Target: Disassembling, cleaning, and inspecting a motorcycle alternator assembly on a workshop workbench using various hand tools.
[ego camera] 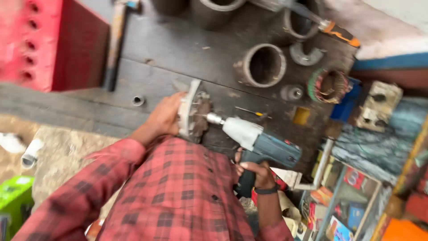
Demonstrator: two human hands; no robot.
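My left hand [164,116] grips a round grey metal cover plate [191,111] held on edge against the dark workbench [187,58]. My right hand [258,174] is closed around the handle of a blue-grey power drill [263,143]. The drill's silver chuck [215,118] points left and meets the face of the plate. Both red plaid sleeves fill the lower middle of the view.
Several short metal cylinders [263,64] stand on the bench behind the plate, with a copper-wound stator [329,85] to the right. A red perforated block [40,42] and a hammer [115,42] are at left. A shelf of small boxes [343,205] sits lower right.
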